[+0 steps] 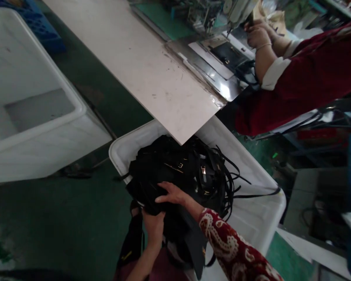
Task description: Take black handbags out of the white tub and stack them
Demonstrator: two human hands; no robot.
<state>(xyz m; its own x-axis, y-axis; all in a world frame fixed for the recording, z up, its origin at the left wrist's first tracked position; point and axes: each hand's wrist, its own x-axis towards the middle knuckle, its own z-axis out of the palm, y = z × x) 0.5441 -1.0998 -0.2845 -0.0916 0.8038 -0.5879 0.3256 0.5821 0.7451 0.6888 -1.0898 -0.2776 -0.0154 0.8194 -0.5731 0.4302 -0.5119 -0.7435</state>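
Observation:
A white plastic bin (pixel 260 218) sits below a table corner and holds a heap of black bag pieces and straps (pixel 190 168) with small gold fittings. My right hand (pixel 172 194), in a red patterned sleeve, lies flat on top of the near side of the heap, fingers spread. My left hand (pixel 153 224) comes up from below and grips the near lower edge of the same black pile, where it hangs over the bin's rim. More black material (pixel 190 242) droops toward my lap.
A pale table top (pixel 140 58) juts over the bin. Another person in a dark red top (pixel 304 78) works at a sewing machine (pixel 222 54) at the upper right. A large white tub (pixel 32 109) stands at the left on the green floor (pixel 61 218).

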